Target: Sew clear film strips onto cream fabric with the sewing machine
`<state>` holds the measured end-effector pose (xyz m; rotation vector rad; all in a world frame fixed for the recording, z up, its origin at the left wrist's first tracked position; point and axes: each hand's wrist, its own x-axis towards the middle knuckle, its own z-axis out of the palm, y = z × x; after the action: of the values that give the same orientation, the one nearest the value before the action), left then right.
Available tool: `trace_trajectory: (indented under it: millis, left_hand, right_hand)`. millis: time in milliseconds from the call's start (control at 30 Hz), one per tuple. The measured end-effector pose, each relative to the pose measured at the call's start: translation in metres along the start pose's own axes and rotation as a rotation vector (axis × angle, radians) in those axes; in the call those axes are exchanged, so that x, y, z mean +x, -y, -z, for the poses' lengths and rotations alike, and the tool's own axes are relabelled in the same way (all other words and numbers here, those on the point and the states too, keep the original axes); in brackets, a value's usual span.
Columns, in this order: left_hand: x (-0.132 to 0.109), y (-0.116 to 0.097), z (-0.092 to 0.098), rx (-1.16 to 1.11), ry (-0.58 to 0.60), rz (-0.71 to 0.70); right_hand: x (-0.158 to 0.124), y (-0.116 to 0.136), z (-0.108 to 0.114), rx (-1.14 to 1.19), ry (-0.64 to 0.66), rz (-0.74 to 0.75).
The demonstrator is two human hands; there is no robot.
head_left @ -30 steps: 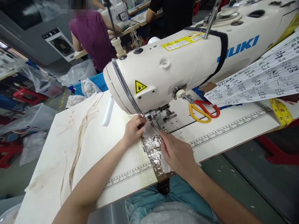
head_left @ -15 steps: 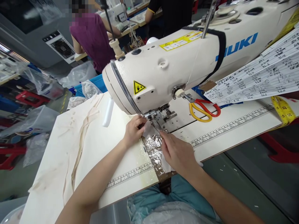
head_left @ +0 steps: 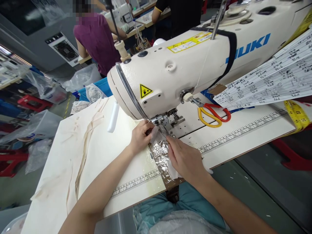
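Observation:
A white sewing machine (head_left: 156,74) leans over the work, its presser foot and needle area (head_left: 162,122) low at the head's front end. Close beside the foot, on its left, my left hand (head_left: 141,136) is closed, thumb and fingers pinching a piece of sheer whitish fabric (head_left: 155,134). My right hand (head_left: 186,159), also closed, grips a thin metal tool (head_left: 162,132) whose tip points at the foot; its exact kind is unclear. More pale fabric (head_left: 172,170) shows beneath the right hand, over a shiny clear-taped strip (head_left: 159,154) on the tabletop.
Red-and-yellow-handled scissors (head_left: 212,115) lie right of the foot. Handwritten sheets (head_left: 270,74) and a yellow tape measure (head_left: 296,115) are farther right. Fabric strips (head_left: 84,152) and a white plastic piece (head_left: 112,117) lie on the table's left. Beyond, a person in purple (head_left: 97,39) sits.
Both hands keep almost the same position at the presser foot. The whole view has shifted very slightly; nothing else visibly differs.

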<state>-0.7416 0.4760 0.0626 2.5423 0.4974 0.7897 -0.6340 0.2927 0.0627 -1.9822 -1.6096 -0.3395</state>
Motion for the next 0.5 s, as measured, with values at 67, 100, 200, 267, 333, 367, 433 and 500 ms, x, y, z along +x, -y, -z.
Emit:
trace_trajectory:
  millis: [67,100,200,267,333,367,433,500]
  left_hand:
    - [0.0008,-0.0024,-0.0001,0.065,0.013,0.004]
    - [0.0013,-0.0034,-0.0001,0.095,0.021,0.009]
    - [0.0030,-0.0048,0.0001,0.146,0.047,0.043]
    - [0.0038,-0.0037,0.0003,0.139,0.064,0.078]
    - [0.0040,-0.0015,0.0002,0.086,0.071,0.107]
    - [0.0039,-0.0002,0.0000,0.049,0.068,0.115]
    - [0.0034,0.0020,-0.0005,-0.020,0.049,0.117]
    - [0.0028,0.0031,-0.0011,-0.050,0.023,0.111]
  right_hand:
    - [-0.0002,0.0001,-0.0001,-0.015,0.003,0.006]
    - [-0.0003,0.0000,-0.0003,-0.022,0.003,0.009]
    - [-0.0006,-0.0005,-0.0009,-0.040,-0.006,0.021]
    - [-0.0007,-0.0009,-0.0013,-0.042,-0.013,0.028]
    - [-0.0008,-0.0009,-0.0013,-0.032,-0.014,0.029]
    - [-0.0009,-0.0008,-0.0012,-0.025,-0.012,0.025]
    - [-0.0009,-0.0005,-0.0010,-0.012,-0.003,0.012]
    - [-0.0008,-0.0001,-0.0006,-0.007,0.014,-0.005]
